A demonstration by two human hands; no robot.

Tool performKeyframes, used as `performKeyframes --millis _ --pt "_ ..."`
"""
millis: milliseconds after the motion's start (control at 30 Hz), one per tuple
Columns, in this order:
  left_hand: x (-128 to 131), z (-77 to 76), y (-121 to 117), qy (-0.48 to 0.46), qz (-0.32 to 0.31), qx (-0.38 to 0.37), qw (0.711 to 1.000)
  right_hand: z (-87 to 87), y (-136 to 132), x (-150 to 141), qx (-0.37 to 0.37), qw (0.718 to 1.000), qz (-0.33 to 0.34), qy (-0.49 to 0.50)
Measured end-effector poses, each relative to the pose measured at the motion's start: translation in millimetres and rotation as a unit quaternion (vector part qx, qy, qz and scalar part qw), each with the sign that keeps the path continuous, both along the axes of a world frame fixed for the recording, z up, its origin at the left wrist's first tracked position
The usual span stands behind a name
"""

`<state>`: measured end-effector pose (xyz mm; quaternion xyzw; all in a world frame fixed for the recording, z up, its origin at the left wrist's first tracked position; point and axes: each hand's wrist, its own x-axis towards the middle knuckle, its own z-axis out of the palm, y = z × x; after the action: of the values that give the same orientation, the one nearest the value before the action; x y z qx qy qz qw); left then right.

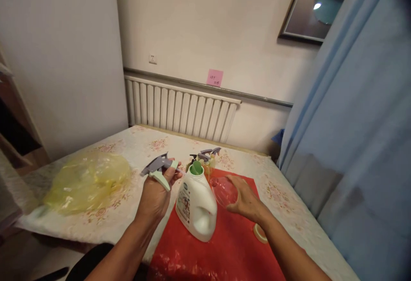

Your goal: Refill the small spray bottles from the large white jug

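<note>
My left hand is closed around a grey and pale green spray trigger head, held in the air left of the jug. A clear, empty-looking bottle lies tilted in the grip of my right hand, its neck toward the jug. Between my hands a white detergent jug with a handle stands upright on a red plastic sheet. A green spout shows in the jug's uncapped mouth. To the right, near my right forearm, rests a pale round cap.
Behind the jug stand several spray bottles, partly hidden. A crumpled yellow plastic bag lies at the left on the flowered tablecloth. A radiator runs along the wall behind the table, and a blue curtain hangs at the right.
</note>
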<state>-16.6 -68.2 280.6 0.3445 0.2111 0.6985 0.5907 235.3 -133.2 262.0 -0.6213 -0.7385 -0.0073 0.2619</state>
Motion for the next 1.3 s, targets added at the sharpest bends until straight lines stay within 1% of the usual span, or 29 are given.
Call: performKeyframes --millis 67,167,267,333,467,533,667,733,800,900,1000,1167,1233,1300 --pt "8.0 3.1 -0.6 0.03 0.013 0.013 0.999 -7.2 -11.0 2.2 -0.002 1.0 0.003 0.0" --pt "18.2 1.6 -2.7 0.088 0.016 0.027 0.996 -13.6 -22.8 4.0 -0.009 1.0 -0.005 0.005" --pt "27.4 -1.9 -8.2 0.14 0.018 0.037 0.989 -17.1 -29.1 3.8 -0.017 0.999 -0.001 0.041" --pt "33.5 -3.9 -13.6 0.166 0.009 0.044 0.985 -18.5 -31.9 1.9 -0.024 0.998 0.0 0.061" --pt "44.2 -9.8 -23.6 0.21 -0.006 0.059 0.976 -19.9 -38.4 -5.0 -0.037 0.997 0.0 0.065" --pt "48.2 -14.4 -26.8 0.222 -0.029 0.064 0.973 -19.8 -41.7 -8.6 -0.037 0.997 0.002 0.074" --pt "53.6 -22.1 -31.9 0.254 -0.13 0.062 0.956 -17.9 -45.6 -13.3 -0.063 0.991 -0.019 0.119" --pt "55.2 -24.0 -34.1 0.27 -0.157 0.059 0.948 -17.6 -45.5 -14.5 -0.082 0.984 -0.012 0.159" --pt "56.1 -25.5 -35.3 0.281 -0.164 0.055 0.944 -18.8 -44.6 -15.4 -0.096 0.975 0.003 0.2" --pt "56.3 -28.4 -34.2 0.295 -0.181 0.059 0.936 -22.3 -43.6 -16.6 -0.113 0.965 -0.001 0.237" --pt "54.6 -31.0 -30.7 0.314 -0.204 0.083 0.923 -25.1 -43.5 -17.1 -0.112 0.962 -0.002 0.248" --pt "50.1 -32.9 -25.8 0.363 -0.217 0.14 0.896 -26.4 -44.2 -17.7 -0.102 0.961 0.001 0.256" --pt "49.5 -34.6 -25.9 0.372 -0.219 0.148 0.89 -27.3 -44.8 -19.3 -0.099 0.959 0.006 0.265" --pt "50.3 -37.3 -27.4 0.37 -0.223 0.139 0.891 -29.9 -45.6 -21.3 -0.093 0.956 0.015 0.277"
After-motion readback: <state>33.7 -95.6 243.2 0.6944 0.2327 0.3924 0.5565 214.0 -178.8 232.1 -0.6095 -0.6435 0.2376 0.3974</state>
